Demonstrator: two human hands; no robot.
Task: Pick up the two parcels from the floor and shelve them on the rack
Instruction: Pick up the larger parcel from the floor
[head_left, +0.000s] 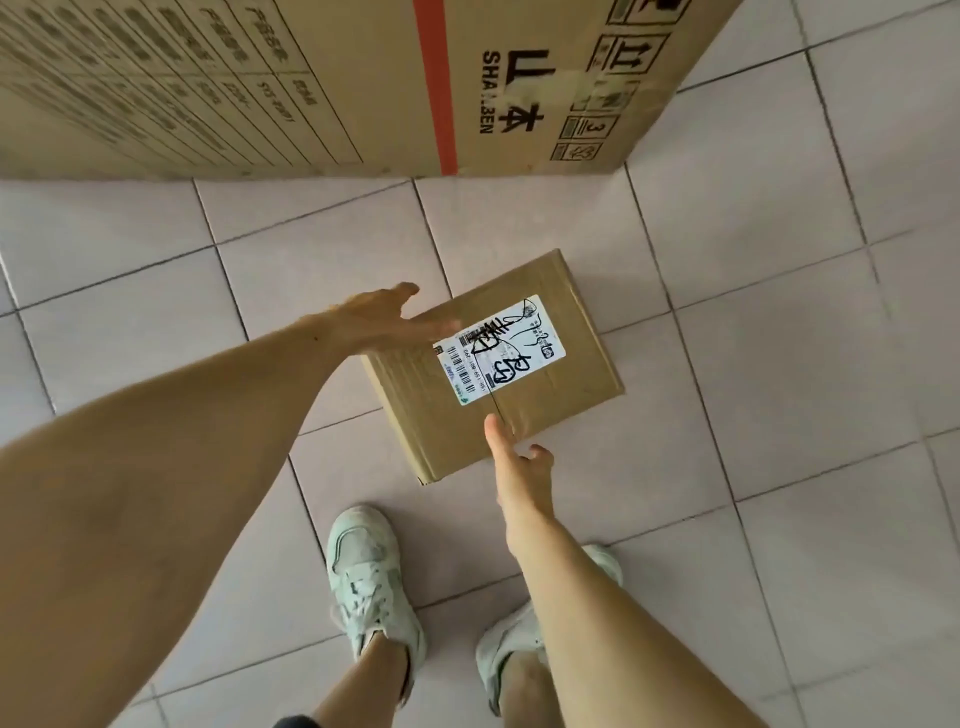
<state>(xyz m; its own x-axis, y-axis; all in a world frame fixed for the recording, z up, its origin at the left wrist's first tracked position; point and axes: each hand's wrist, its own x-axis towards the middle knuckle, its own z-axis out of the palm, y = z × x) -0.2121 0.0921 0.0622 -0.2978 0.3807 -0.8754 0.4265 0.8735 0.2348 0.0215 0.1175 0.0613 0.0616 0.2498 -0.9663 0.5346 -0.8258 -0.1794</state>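
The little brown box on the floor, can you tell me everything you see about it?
The small parcel is a plain brown cardboard box, taped shut along its top seam. A white shipping label with barcodes and black marker scribbles sits on top. It lies flat on the tiled floor, turned at an angle to the tile lines. The left hand reaches over its far-left edge; the right hand touches its near edge.

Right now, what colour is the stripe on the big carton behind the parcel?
Orange-red stripe on the brown carton, seen in the head view.

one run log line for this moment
phase: reaching | parcel: on floor | left hand: open at far edge | right hand: open at near edge
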